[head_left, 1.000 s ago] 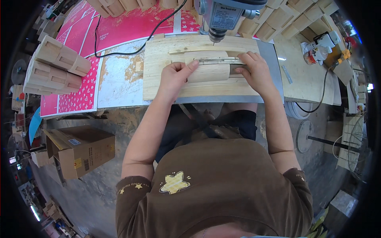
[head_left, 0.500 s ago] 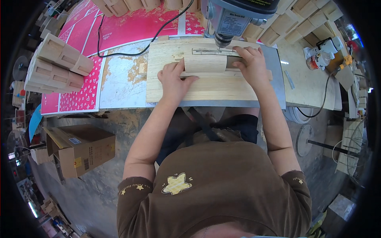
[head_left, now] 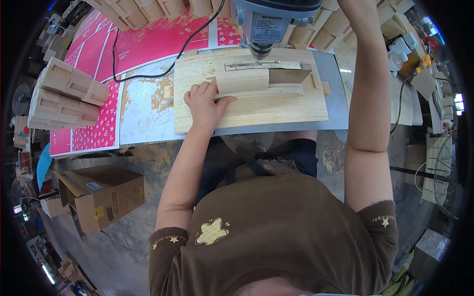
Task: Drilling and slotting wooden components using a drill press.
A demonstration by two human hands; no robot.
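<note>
Under the drill chuck (head_left: 260, 51) of a grey bench drill (head_left: 269, 27) lies a pale, curved wooden block (head_left: 243, 81). It sits in a wooden jig on a flat wooden board (head_left: 256, 111), between a metal-edged strip (head_left: 266, 65) behind and a thin wooden strip (head_left: 286, 90) in front. My left hand (head_left: 203, 101) grips the block's left end, fingertips against it and thumb stretched along the front. At the top edge, right of the drill, only the base of my right hand (head_left: 354, 4) shows. Its fingers are out of the picture.
Stacked wooden blocks (head_left: 69, 91) with recesses stand at the left, and more line the back. A black cable (head_left: 170, 66) crosses the pink table covering (head_left: 143, 47). A cardboard box (head_left: 106, 195) is on the floor at left. Bottles and tools crowd the right side.
My right hand has left the block's right end and gone up and forward beside the drill, uncovering the jig's right part. My left hand stays at the block's left end.
</note>
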